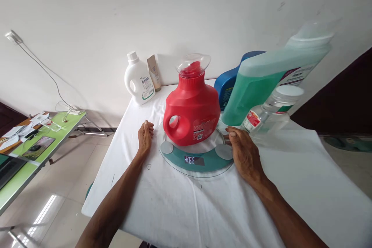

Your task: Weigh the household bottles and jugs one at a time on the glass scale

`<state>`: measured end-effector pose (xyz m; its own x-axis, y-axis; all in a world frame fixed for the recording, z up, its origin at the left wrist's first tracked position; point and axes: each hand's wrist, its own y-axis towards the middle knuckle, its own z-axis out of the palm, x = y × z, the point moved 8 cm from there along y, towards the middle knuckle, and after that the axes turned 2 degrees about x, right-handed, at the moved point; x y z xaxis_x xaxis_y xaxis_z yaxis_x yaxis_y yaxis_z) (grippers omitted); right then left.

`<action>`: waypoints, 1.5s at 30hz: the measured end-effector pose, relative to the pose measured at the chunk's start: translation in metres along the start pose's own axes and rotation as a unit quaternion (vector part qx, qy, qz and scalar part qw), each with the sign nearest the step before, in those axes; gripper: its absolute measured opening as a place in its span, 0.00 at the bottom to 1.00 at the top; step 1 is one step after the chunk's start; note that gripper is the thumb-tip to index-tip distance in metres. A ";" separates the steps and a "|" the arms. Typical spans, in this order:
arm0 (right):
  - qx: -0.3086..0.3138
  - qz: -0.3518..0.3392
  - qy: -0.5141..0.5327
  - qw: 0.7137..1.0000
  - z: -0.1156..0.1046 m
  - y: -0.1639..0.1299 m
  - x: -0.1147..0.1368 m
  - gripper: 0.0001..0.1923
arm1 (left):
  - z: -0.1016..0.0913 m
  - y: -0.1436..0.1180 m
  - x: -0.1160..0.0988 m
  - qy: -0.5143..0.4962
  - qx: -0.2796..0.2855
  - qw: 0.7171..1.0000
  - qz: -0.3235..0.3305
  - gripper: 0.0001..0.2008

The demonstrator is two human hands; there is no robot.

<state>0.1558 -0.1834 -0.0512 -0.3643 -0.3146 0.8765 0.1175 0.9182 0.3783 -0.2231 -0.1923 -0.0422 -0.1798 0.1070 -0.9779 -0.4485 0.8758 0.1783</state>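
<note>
I am reading the weighing as nearly done: the red jug is standing on the glass scale, its display lit, while my left hand is resting loosely curled on the cloth and my right hand is touching the scale's rim, neither gripping anything.

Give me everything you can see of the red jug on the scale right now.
The red jug looks like glossy plastic, squat and rounded, with a loop handle cut through its lower left side and a small printed label low on the front. A clear funnel sits in its neck; red shows through it. The jug stands upright on the round glass scale, whose display is lit. Neither hand touches it: the left hand rests on the cloth beside the scale, and the right hand is at the scale's right rim.
</note>
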 end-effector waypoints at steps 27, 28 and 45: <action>0.006 -0.006 -0.001 1.000 0.000 0.000 0.005 0.31 | 0.000 0.001 -0.004 0.007 0.013 1.000 0.002 0.32; 0.006 -0.004 -0.001 1.000 0.000 0.000 0.005 0.31 | 0.000 0.001 -0.005 0.007 0.013 1.000 0.002 0.31; 0.020 0.003 -0.030 0.999 0.000 -0.004 -0.001 0.34 | 0.001 -0.001 -0.008 0.015 0.020 1.000 0.003 0.31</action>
<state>0.1556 -0.1871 -0.0540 -0.4191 -0.2951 0.8586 0.0835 0.9292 0.3601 -0.2207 -0.1932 -0.0347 -0.2087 0.0995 -0.9729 -0.4114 0.8936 0.1796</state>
